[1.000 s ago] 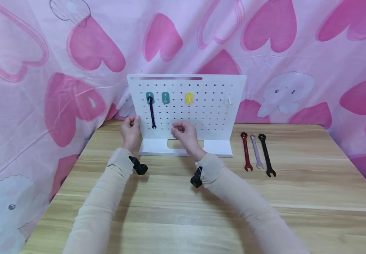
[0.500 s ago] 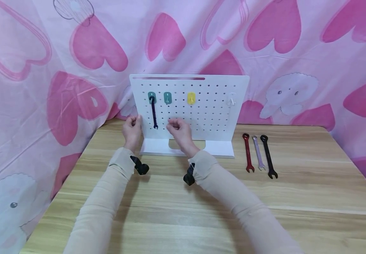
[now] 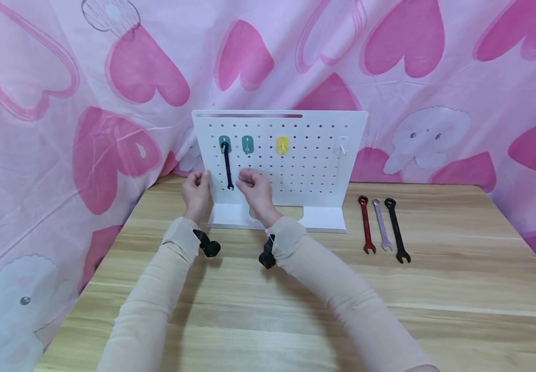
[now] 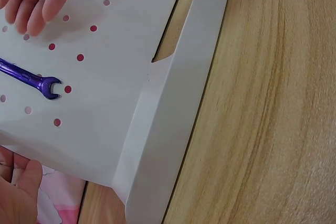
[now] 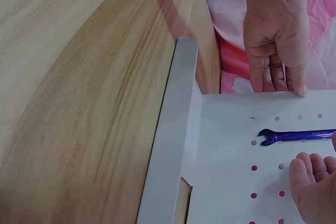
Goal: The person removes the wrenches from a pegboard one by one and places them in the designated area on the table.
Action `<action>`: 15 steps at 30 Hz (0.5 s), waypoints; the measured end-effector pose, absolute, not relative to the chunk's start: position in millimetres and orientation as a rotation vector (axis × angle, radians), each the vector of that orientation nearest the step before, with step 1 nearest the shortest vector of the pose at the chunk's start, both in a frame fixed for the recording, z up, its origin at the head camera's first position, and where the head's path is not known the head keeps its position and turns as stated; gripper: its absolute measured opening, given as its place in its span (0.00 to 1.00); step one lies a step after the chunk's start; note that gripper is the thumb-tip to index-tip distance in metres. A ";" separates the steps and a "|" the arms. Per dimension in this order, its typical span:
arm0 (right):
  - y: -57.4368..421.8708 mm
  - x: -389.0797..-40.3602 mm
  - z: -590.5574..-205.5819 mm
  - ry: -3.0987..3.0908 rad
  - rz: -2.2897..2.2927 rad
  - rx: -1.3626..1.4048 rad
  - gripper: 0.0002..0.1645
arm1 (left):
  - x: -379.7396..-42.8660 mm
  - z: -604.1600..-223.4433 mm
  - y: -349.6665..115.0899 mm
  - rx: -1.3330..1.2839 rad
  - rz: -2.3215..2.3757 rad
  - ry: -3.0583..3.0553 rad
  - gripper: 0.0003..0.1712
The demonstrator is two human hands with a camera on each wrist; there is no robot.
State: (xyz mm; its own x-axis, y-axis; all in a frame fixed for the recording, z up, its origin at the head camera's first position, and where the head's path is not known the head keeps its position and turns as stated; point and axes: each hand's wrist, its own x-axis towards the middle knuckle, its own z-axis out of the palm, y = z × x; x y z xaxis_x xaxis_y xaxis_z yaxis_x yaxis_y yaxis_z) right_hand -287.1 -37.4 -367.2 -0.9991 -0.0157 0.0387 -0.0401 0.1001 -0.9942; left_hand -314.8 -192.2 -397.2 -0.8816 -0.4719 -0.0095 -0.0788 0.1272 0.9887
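A white pegboard (image 3: 295, 173) stands upright on the table. My left hand (image 3: 196, 192) holds its left edge, the thumb at the edge and the fingers partly hidden behind it in the right wrist view. A dark purple-blue wrench (image 4: 31, 79) hangs from the leftmost green hook (image 3: 224, 144), its open end down. My right hand (image 3: 256, 192) is before the board, just right of the wrench's lower end. Its fingers are loosely bent, with nothing between them; a small gap shows between the hand and the wrench (image 5: 296, 136).
Another green hook (image 3: 247, 144), a yellow hook (image 3: 282, 145) and a clear hook (image 3: 341, 146) are on the board. Right of it, a red wrench (image 3: 366, 225), a silvery-purple wrench (image 3: 382, 225) and a black wrench (image 3: 397, 230) lie on the wooden table (image 3: 249, 305). A pink heart-patterned cloth (image 3: 323, 46) hangs behind.
My right hand has moved left across the front of the board towards the hanging wrench. The left hand stays at the board's edge. The whole view has shifted slightly.
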 end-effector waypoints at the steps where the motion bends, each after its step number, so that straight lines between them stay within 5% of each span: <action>1: -38.5 -287.6 -367.0 -2.305 2.108 0.058 0.20 | -315.0 -397.4 -191.8 0.534 -1.817 -2.099 0.19; 15: -47.8 -293.1 -367.2 -2.274 2.176 0.066 0.22 | -313.8 -396.9 -191.1 0.514 -1.788 -2.110 0.21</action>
State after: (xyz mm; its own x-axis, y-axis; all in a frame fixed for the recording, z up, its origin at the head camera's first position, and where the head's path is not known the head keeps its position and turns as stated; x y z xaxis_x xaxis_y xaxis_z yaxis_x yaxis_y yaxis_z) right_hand -293.1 -47.8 -367.2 -0.9991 -0.0349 0.0245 -0.0260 0.0432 -0.9987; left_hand -313.8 -191.1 -396.9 -0.8815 -0.4720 0.0158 -0.0619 0.1487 0.9869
